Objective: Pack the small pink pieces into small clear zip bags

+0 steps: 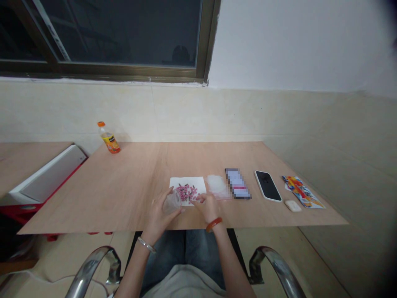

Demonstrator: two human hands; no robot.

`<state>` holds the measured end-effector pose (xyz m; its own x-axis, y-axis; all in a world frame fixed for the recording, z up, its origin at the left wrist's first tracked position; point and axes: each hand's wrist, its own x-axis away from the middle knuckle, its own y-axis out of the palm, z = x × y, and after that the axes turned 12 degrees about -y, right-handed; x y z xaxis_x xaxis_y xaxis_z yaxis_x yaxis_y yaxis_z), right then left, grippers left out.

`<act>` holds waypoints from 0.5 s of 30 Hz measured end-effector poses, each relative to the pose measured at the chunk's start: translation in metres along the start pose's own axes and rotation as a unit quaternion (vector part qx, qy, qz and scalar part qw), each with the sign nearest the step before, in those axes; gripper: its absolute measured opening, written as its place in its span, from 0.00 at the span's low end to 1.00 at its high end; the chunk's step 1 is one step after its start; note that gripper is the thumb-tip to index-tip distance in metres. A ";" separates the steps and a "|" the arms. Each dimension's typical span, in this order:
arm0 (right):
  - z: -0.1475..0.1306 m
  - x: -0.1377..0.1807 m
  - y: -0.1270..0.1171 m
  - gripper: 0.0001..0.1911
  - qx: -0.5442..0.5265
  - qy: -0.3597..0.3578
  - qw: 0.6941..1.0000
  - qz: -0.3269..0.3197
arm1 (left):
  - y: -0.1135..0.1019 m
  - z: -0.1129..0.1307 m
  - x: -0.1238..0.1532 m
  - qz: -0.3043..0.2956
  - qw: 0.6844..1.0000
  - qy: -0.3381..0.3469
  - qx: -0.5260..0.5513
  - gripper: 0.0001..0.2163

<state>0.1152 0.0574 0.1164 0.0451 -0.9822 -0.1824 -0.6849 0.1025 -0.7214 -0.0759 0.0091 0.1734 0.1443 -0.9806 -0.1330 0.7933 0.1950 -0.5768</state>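
Note:
A clear plastic cup (171, 202) lies tilted in my left hand (160, 213), its mouth facing the pile of small pink and dark pieces (187, 192). Those pieces are spread over a white sheet of paper (198, 182); they are too small to name. At the sheet's lower right edge is my right hand (208, 206), its fingertips pinched together close to the pieces. Whatever sits between those fingertips, if anything, I cannot make out.
Right of the paper are a clear plastic bag (217, 185), a phone with a lit screen (237, 183), a dark-screened phone (268, 186), a white earphone case (292, 205) and a colourful snack packet (303, 191). An orange drink bottle (111, 142) stands at the table's back left.

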 end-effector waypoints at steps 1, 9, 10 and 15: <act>-0.005 0.001 0.003 0.09 0.024 0.005 1.000 -0.005 | -0.001 0.002 0.000 0.001 1.000 0.002 -0.001 0.25; -0.019 0.007 0.012 0.05 0.042 0.010 0.999 -0.031 | -0.005 0.000 0.001 0.010 1.000 0.008 -0.018 0.22; -0.017 0.007 0.012 0.06 0.037 0.006 0.999 -0.029 | -0.005 -0.001 0.001 0.012 1.000 0.005 -0.022 0.21; -0.003 0.008 0.013 0.10 0.031 0.013 0.999 -0.012 | -0.005 -0.001 0.000 0.018 0.999 0.008 -0.043 0.21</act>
<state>0.1047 0.0506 0.1077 0.0420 -0.9880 -0.1483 -0.6376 0.0878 -0.7653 -0.0804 0.0076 0.1757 0.1616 -0.9726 -0.1673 0.7346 0.2318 -0.6377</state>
